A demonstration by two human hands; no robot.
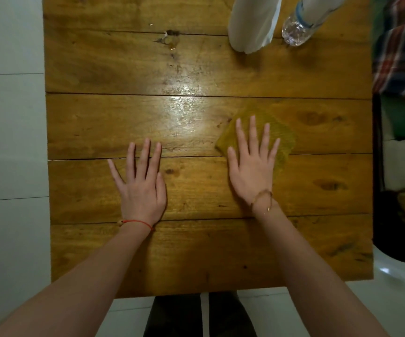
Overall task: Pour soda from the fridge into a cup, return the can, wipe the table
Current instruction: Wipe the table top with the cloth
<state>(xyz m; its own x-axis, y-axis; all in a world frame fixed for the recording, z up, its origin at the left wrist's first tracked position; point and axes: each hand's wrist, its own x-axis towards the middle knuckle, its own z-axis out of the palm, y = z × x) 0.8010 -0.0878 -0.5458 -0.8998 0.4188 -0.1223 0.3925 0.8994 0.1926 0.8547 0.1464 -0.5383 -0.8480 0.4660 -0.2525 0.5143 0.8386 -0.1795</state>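
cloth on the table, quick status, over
Left hand flat on bare table, holding nothing. Right hand flat on yellow cloth, fingers straight. White cup and plastic bottle stand at far edge, apart from cloth.

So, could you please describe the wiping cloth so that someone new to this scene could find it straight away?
Start at the wooden plank table and go to its right half, near the middle. There a flat, mustard-yellow cloth lies under the straight fingers of the right hand. It nearly matches the wood in colour, unlike the white roll and clear plastic bottle at the far edge.
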